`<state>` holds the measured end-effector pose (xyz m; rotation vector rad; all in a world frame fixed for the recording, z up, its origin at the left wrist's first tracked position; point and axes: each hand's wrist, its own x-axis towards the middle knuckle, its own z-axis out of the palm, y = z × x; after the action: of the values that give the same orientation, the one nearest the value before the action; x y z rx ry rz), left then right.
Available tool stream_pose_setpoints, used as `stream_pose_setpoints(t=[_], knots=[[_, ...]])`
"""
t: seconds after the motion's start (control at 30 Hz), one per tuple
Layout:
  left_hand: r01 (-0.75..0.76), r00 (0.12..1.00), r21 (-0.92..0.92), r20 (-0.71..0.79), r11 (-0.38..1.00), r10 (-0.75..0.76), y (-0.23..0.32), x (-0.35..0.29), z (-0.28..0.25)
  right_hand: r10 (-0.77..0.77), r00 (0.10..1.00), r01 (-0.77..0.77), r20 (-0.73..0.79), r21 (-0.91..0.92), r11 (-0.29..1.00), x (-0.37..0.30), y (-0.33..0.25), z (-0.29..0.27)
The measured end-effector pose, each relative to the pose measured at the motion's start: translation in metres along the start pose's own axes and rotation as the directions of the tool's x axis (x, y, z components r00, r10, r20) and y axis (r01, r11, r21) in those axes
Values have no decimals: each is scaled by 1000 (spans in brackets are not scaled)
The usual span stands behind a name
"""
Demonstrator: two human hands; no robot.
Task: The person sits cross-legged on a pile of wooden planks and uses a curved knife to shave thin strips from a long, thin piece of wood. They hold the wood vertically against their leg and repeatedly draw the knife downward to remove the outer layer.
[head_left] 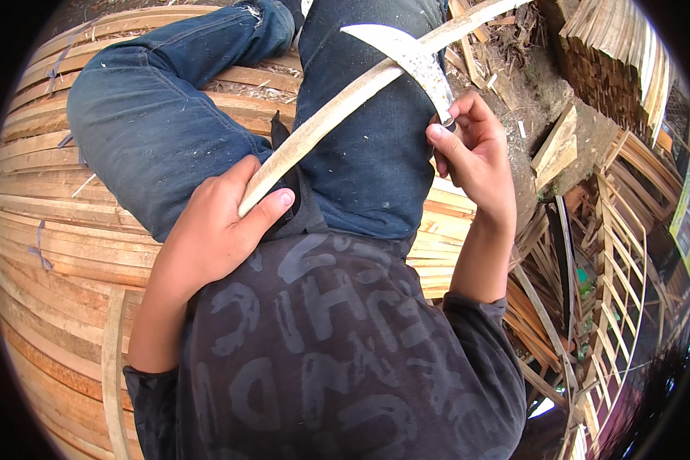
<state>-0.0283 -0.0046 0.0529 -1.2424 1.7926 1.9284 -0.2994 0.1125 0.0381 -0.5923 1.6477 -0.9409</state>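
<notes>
A long, pale wooden stick (337, 107) lies slantwise across my lap, its near end in my left hand (221, 222). The left thumb and fingers are closed round that end. My right hand (477, 149) pinches the base of a curved, sickle-like blade (418, 61), close to a dark band by the fingertips. The blade's pointed tip is directed to the left. It lies over the stick, crossing it above my right thigh; whether the two touch I cannot tell. Most of the blade's handle is hidden in the right hand.
I sit on stacked sawn wood strips (61, 207), some tied in bundles. At the upper right stands a pile of thin boards (609, 61). A wood offcut (556, 146) lies on the dirt. Farther right are loose slats and a wooden lattice frame (617, 276).
</notes>
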Motion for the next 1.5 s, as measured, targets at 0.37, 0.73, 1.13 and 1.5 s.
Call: stream_pose_setpoints(t=[0.37, 0.73, 1.13, 1.5], knots=[[-121, 992, -28, -29, 992, 120, 3, -8, 5, -267, 959, 145, -94, -645, 750, -33, -7, 49], [-129, 991, -81, -41, 988, 126, 0, -13, 12, -298, 954, 126, -42, -842, 524, -17, -16, 36], [-98, 995, -210, 6, 973, 102, 10, -8, 15, -491, 832, -59, -259, -921, 386, 32, -2, -12], [-32, 997, -254, 64, 967, 50, 4, -14, 16, -384, 756, -159, -529, -719, 677, 27, 16, -106]])
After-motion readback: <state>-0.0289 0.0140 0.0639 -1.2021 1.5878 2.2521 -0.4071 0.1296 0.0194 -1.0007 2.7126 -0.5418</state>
